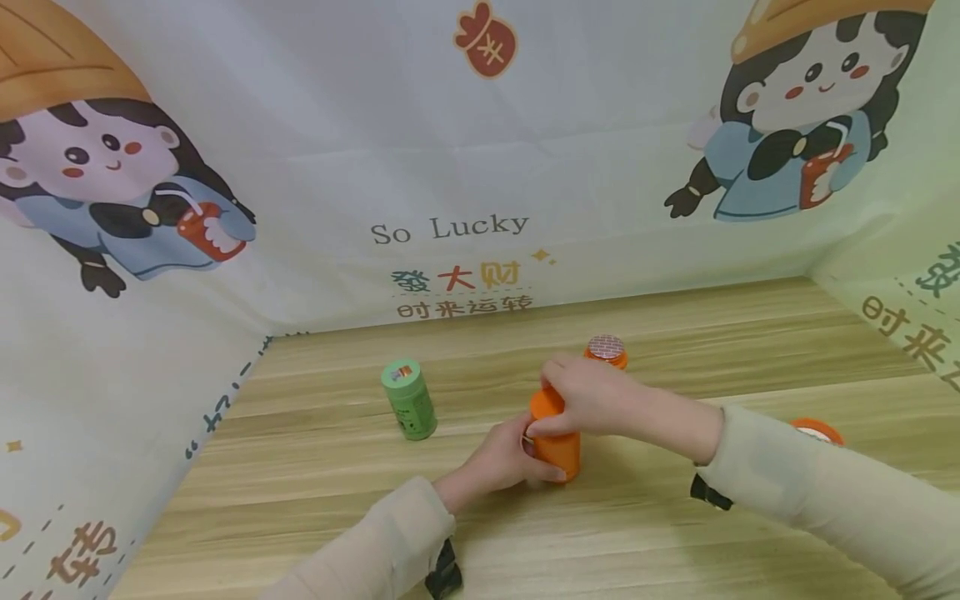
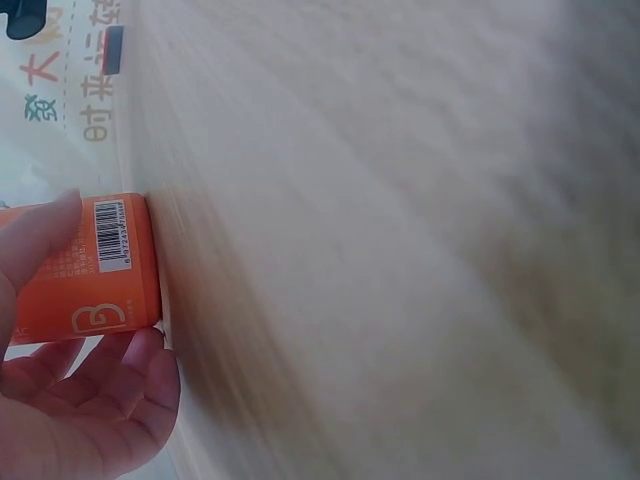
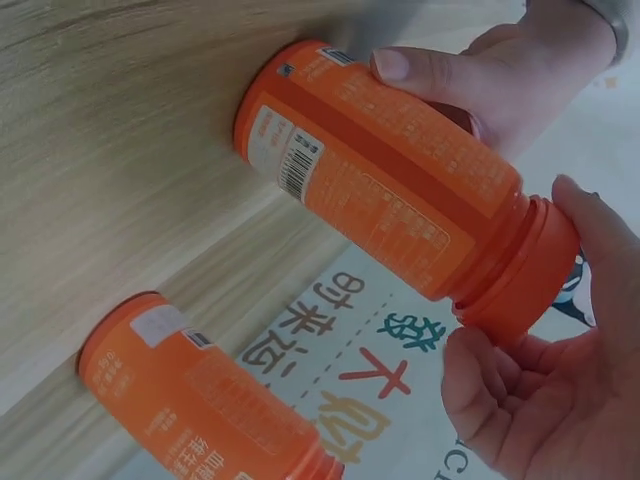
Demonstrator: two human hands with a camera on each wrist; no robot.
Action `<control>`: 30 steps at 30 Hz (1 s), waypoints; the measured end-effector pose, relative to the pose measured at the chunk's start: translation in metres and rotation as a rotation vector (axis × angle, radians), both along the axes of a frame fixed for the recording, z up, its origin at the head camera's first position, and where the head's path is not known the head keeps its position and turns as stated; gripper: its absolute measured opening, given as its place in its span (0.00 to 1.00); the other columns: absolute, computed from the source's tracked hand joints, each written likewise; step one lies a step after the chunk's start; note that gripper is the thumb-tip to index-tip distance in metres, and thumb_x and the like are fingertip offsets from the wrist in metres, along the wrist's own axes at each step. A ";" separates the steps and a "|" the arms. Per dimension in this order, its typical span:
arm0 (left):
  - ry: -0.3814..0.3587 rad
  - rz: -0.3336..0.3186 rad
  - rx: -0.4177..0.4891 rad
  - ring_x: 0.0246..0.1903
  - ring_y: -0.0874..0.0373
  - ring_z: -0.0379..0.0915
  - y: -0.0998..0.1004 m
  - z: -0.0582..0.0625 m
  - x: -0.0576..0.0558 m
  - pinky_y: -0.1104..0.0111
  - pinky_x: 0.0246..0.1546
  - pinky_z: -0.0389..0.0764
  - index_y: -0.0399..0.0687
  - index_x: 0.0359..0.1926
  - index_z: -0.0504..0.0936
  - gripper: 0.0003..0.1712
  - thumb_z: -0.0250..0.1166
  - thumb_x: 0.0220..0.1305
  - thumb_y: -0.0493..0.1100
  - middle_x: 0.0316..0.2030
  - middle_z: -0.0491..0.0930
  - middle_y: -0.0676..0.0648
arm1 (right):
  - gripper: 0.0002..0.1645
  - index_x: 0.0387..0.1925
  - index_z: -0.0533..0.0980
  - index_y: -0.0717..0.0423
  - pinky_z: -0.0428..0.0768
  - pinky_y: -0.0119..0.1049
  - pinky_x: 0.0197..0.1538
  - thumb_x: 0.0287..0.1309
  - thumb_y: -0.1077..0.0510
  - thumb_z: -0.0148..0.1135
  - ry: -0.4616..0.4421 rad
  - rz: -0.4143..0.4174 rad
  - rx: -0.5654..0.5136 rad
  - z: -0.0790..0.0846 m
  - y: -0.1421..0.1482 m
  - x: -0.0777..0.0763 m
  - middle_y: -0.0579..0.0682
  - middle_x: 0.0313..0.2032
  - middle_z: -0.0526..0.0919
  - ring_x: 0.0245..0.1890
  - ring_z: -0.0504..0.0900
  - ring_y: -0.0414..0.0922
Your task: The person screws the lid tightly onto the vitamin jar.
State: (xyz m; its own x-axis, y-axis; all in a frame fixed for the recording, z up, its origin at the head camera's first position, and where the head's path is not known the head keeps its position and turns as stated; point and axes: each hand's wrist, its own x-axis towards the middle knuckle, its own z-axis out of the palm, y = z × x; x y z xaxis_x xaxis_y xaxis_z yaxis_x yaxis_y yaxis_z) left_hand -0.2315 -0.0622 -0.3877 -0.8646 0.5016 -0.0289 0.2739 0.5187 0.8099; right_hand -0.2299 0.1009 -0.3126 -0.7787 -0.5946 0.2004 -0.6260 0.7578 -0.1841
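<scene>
An orange bottle (image 1: 558,454) with printed labels and a barcode stands upright on the wooden table. My left hand (image 1: 504,457) grips its lower body, the thumb and fingers on opposite sides. Fingers and thumb of my right hand (image 1: 588,396) pinch the orange screw cap (image 3: 525,270) at the bottle's neck. In the left wrist view, the bottle's base (image 2: 145,265) rests at the table surface beside my left fingers. Just behind my right hand is a second orange bottle (image 3: 200,390) with a patterned round top (image 1: 606,347), its lower part hidden by that hand in the head view.
A green canister (image 1: 412,404) with a light green lid stands to the left. At the right, an orange-rimmed round object (image 1: 819,431) is partly hidden behind my right sleeve (image 1: 817,483). Printed white cloth (image 1: 420,150) borders the table (image 1: 300,483) at the back and sides.
</scene>
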 end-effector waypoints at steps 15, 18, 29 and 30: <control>-0.006 -0.012 -0.008 0.31 0.60 0.72 -0.001 -0.002 -0.002 0.71 0.33 0.75 0.39 0.48 0.73 0.30 0.75 0.42 0.40 0.38 0.79 0.47 | 0.46 0.66 0.55 0.63 0.60 0.51 0.62 0.49 0.56 0.67 -0.366 0.214 0.064 0.019 0.020 -0.008 0.60 0.66 0.56 0.65 0.56 0.57; -0.019 -0.008 -0.010 0.31 0.59 0.72 -0.001 -0.001 -0.002 0.69 0.33 0.75 0.38 0.48 0.73 0.30 0.75 0.43 0.41 0.37 0.78 0.46 | 0.36 0.64 0.62 0.58 0.63 0.48 0.62 0.53 0.65 0.62 -0.398 0.349 0.086 0.025 0.026 -0.012 0.57 0.67 0.57 0.66 0.57 0.54; -0.017 -0.010 -0.019 0.32 0.57 0.72 0.000 0.001 0.000 0.68 0.34 0.74 0.37 0.47 0.72 0.30 0.75 0.43 0.41 0.38 0.78 0.46 | 0.29 0.59 0.69 0.54 0.73 0.35 0.47 0.53 0.57 0.63 -0.256 0.371 0.203 0.027 0.023 -0.012 0.51 0.46 0.72 0.44 0.72 0.44; -0.015 -0.011 -0.016 0.32 0.57 0.72 0.000 0.001 0.000 0.68 0.34 0.75 0.37 0.47 0.72 0.30 0.75 0.43 0.41 0.38 0.78 0.46 | 0.29 0.57 0.70 0.55 0.73 0.34 0.45 0.52 0.55 0.64 -0.223 0.357 0.212 0.027 0.021 -0.011 0.50 0.43 0.72 0.41 0.72 0.43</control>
State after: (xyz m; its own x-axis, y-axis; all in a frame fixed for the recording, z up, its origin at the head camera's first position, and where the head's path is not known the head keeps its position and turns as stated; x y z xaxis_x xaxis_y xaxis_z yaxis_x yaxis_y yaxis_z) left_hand -0.2315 -0.0620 -0.3869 -0.8586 0.5102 -0.0501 0.2672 0.5287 0.8056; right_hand -0.2412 0.1222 -0.2857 -0.5284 -0.8427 -0.1035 -0.8170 0.5379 -0.2077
